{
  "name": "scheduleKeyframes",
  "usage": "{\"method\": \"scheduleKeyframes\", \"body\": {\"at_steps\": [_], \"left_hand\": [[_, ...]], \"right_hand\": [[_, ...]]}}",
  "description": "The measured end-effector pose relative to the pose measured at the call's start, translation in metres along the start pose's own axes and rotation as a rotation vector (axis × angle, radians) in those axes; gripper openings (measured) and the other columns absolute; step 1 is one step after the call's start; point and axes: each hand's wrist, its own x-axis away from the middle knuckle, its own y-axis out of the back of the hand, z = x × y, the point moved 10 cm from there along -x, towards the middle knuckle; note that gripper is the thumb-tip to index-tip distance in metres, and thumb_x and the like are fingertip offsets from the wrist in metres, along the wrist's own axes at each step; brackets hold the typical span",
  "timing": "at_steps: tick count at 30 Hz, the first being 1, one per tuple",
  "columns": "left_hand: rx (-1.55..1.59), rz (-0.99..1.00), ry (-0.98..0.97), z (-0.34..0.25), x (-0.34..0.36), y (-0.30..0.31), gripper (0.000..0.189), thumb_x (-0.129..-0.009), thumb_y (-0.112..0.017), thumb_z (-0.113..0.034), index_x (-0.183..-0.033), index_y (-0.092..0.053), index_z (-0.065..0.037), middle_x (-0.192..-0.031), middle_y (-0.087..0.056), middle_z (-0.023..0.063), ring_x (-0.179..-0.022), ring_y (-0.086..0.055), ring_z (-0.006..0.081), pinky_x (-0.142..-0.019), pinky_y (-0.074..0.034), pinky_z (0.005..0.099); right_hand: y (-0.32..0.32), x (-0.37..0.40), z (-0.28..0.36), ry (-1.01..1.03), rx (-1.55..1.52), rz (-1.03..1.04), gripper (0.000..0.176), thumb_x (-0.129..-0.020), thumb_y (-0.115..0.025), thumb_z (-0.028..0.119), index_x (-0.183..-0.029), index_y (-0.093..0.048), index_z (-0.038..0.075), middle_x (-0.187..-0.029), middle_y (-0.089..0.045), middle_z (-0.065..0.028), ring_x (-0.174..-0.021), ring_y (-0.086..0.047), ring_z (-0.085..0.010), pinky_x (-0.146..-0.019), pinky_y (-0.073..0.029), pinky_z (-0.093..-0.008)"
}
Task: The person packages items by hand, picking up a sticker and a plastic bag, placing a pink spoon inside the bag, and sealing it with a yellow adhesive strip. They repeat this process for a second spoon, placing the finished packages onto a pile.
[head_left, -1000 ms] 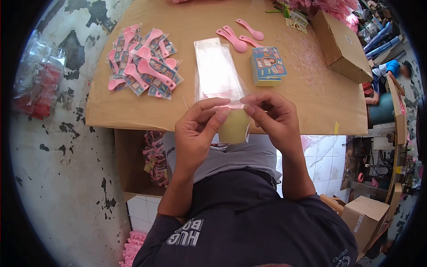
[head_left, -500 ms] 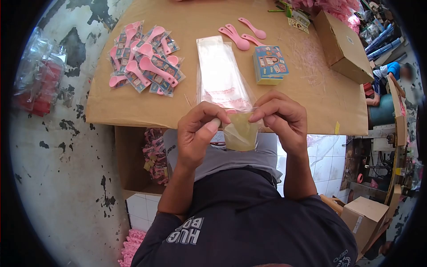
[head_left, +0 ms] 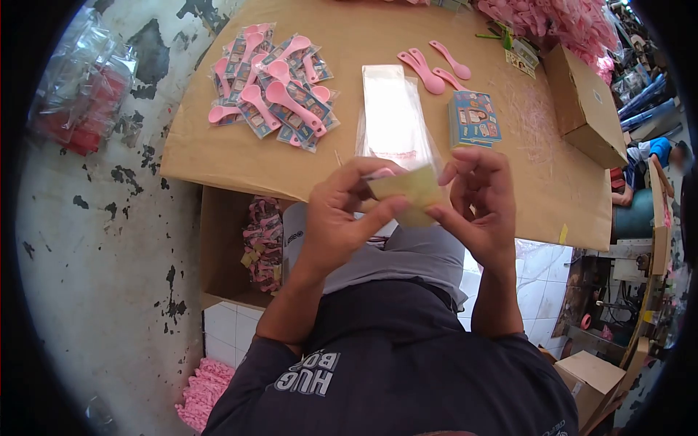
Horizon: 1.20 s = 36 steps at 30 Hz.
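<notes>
Between my hands, above my lap, is a packet (head_left: 414,190): a yellowish card in a thin clear plastic bag, tilted and slightly blurred. My left hand (head_left: 340,214) pinches its left side, thumb in front and fingers behind. A bit of pink, perhaps a spoon end, shows by those fingers. My right hand (head_left: 483,207) has its thumb on the packet's right edge, its other fingers curled beside it. Just beyond lies a stack of clear plastic bags (head_left: 392,109). A stack of printed blue cards (head_left: 474,120) stands to its right, near several loose pink spoons (head_left: 425,73).
Packed pink spoons with cards (head_left: 273,91) form a pile on the table's left. A cardboard box (head_left: 582,102) and pink bundles (head_left: 552,25) occupy the right back. Below the table edge an open box (head_left: 225,247) holds more packets. Another person (head_left: 647,156) is at far right.
The packet has been raised and tilted from hanging upright. My left thumb now lies across its front, and my right fingers have shifted from its top edge to its right side. The view has shifted.
</notes>
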Motion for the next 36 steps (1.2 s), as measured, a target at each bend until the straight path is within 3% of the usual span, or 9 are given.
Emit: {"method": "scheduleKeyframes", "body": {"at_steps": [3,7,10,13,16,22,25,33,36], "left_hand": [[-0.116,-0.095,-0.268,-0.032,-0.007,0.016,0.026,-0.091,-0.071,0.005,-0.115,-0.062,0.001,-0.11,-0.07,0.014,-0.105,-0.067,0.0177,-0.088,-0.055,0.0315],[-0.859,-0.092,-0.824,-0.091,-0.024,0.036,0.028,-0.087,-0.068,0.008,-0.113,-0.065,-0.001,-0.121,-0.069,0.0161,-0.113,-0.066,0.0288,-0.094,-0.052,0.0375],[-1.279,-0.128,-0.564,-0.09,-0.062,0.063,0.028,-0.089,-0.063,0.005,-0.116,-0.067,-0.004,-0.129,-0.068,0.0141,-0.124,-0.061,0.0343,-0.099,-0.049,0.043],[-1.312,-0.061,-0.375,-0.067,-0.071,0.082,0.032,-0.093,-0.061,-0.003,-0.125,-0.065,-0.007,-0.14,-0.062,0.0136,-0.136,-0.053,0.0372,-0.109,-0.041,0.0525],[-1.324,0.031,-0.398,-0.05,-0.064,0.063,0.041,-0.095,-0.064,-0.015,-0.136,-0.061,-0.012,-0.153,-0.05,0.0143,-0.146,-0.042,0.0374,-0.118,-0.029,0.0591],[-1.702,0.114,-0.238,-0.001,-0.082,0.101,0.053,-0.1,-0.057,-0.042,-0.149,-0.054,-0.021,-0.166,-0.033,0.0074,-0.154,-0.026,0.0328,-0.122,-0.016,0.0614],[-1.613,0.185,-0.3,-0.004,-0.095,0.129,0.052,-0.1,-0.056,-0.042,-0.148,-0.055,-0.022,-0.166,-0.034,0.0044,-0.155,-0.024,0.0311,-0.123,-0.013,0.0596],[-1.449,0.351,-0.264,-0.038,-0.118,0.156,0.054,-0.095,-0.063,-0.026,-0.148,-0.055,-0.018,-0.163,-0.039,0.0103,-0.155,-0.026,0.0321,-0.125,-0.016,0.0518],[-1.275,0.18,-0.475,-0.063,-0.106,0.107,0.047,-0.093,-0.068,-0.023,-0.138,-0.062,-0.011,-0.148,-0.055,0.0163,-0.141,-0.048,0.0315,-0.118,-0.034,0.0447]], "right_hand": [[0.004,0.003,-0.013,-0.08,0.248,-0.028,0.053,-0.082,-0.081,0.0,-0.129,-0.057,0.006,-0.1,-0.061,-0.002,-0.061,-0.041,-0.0023,-0.053,-0.035,-0.0185],[0.023,0.008,-0.02,-0.131,0.401,-0.111,0.03,-0.086,-0.078,0.002,-0.114,-0.066,0.003,-0.095,-0.062,-0.0012,-0.061,-0.042,-0.0035,-0.053,-0.034,-0.0205],[0.04,0.009,-0.015,-0.083,0.435,-0.185,0.015,-0.089,-0.074,0.004,-0.102,-0.068,0.001,-0.093,-0.062,-0.0013,-0.062,-0.043,-0.0042,-0.054,-0.035,-0.0215],[0.063,0.01,-0.01,-0.066,0.522,-0.29,0.01,-0.091,-0.072,0.005,-0.099,-0.068,0.002,-0.091,-0.062,-0.0015,-0.063,-0.044,-0.0055,-0.056,-0.036,-0.0227],[0.086,0.009,-0.009,-0.084,0.604,-0.423,0.008,-0.093,-0.071,0.006,-0.098,-0.068,0.002,-0.089,-0.063,-0.0015,-0.065,-0.045,-0.0064,-0.056,-0.036,-0.023],[0.115,-0.023,-0.032,-0.176,0.851,-0.466,0.03,-0.094,-0.074,0.025,-0.109,-0.066,0.001,-0.09,-0.063,-0.0064,-0.074,-0.054,-0.0145,-0.064,-0.045,-0.0299],[0.125,-0.031,-0.055,-0.307,0.844,-0.451,0.04,-0.092,-0.077,0.033,-0.112,-0.065,0.0,-0.09,-0.064,-0.0084,-0.078,-0.059,-0.0156,-0.069,-0.048,-0.0303],[0.133,-0.029,-0.085,-0.304,0.419,-0.537,0.04,-0.089,-0.081,0.034,-0.102,-0.065,0.0,-0.085,-0.067,-0.0049,-0.077,-0.059,-0.0103,-0.071,-0.048,-0.0268],[0.14,-0.027,-0.093,-0.329,0.401,-0.548,0.036,-0.092,-0.078,0.032,-0.099,-0.067,-0.001,-0.084,-0.068,-0.0039,-0.076,-0.057,-0.0088,-0.07,-0.047,-0.0262]]}}
